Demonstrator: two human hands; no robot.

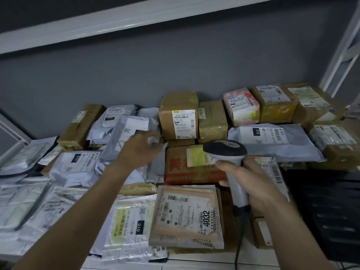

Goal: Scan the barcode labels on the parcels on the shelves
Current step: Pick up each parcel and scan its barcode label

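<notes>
Head view: the right hand (pixel 251 182) is clamped on the scanner (pixel 229 164), aimed at the red-printed carton (pixel 181 172) mid-shelf. The left hand (pixel 140 149), fingers apart, touches a grey mailer (pixel 128 133). Many parcels lie around on the shelf (pixel 194 264); how many are scanned, I cannot tell.

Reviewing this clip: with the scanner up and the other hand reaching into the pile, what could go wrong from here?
1. The left hand reaches onto the tilted grey mailer, which leans on other bags; nudging it may slide it over neighbouring labels.
2. The scanner in the right hand faces several close barcodes, so it could read the wrong parcel.
3. Its cable hangs past the 4032 envelope and might snag it.
</notes>
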